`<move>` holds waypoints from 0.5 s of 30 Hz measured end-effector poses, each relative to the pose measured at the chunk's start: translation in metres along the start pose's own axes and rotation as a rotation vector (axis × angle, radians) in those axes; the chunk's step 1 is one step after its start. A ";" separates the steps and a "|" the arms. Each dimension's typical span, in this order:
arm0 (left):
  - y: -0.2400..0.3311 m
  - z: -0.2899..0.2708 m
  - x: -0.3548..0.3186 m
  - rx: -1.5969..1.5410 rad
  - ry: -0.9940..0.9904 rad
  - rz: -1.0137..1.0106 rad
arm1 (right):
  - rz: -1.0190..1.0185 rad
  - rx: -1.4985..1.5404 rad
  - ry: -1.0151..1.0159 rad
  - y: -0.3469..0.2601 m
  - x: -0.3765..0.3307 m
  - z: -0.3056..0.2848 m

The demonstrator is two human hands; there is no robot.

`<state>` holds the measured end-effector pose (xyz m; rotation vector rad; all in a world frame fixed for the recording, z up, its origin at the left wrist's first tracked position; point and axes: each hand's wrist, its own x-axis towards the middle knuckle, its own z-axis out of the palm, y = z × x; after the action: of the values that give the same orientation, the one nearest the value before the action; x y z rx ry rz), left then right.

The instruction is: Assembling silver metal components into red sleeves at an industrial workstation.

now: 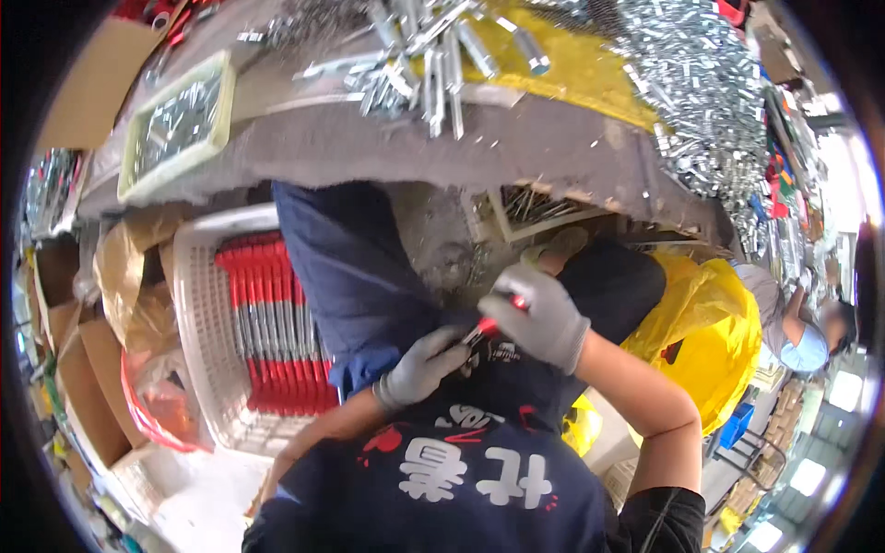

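Observation:
In front of my chest I hold a short rod-like tool (486, 326) with a red end and a silver metal shaft; its exact kind cannot be made out. My left hand (426, 369), in a grey glove, is closed around the metal part. My right hand (539, 318), also gloved in grey, wraps round the red end, and a bit of red shows between its fingers. Left of my leg, a white plastic basket (198, 323) holds a neat stack of red-and-silver tools (277, 323) of similar colours.
Loose metal tubes (442, 64) lie on the bench (323, 138) ahead, beside a big heap of small metal parts (691, 83). A pale tray (175, 124) of metal pieces sits left. Yellow plastic bag (710, 341) stands right; cardboard boxes (92, 387) left. Another person (811, 332) is far right.

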<state>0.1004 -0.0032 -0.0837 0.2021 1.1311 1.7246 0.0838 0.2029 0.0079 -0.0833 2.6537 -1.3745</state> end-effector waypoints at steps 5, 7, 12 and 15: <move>-0.007 -0.001 -0.001 0.135 -0.089 0.124 | 0.165 0.088 -0.044 -0.002 -0.005 0.001; 0.001 0.001 -0.003 0.161 -0.078 0.075 | 0.174 0.053 -0.062 0.001 -0.010 0.005; 0.005 0.006 -0.001 0.378 -0.009 0.089 | 0.077 -0.022 -0.073 -0.005 -0.022 0.023; 0.004 0.004 0.004 0.562 0.108 0.473 | 0.192 0.072 -0.065 -0.001 -0.018 0.020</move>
<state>0.0983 0.0024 -0.0801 0.7819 1.7369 1.7875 0.1051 0.1884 -0.0002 0.1299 2.4830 -1.3781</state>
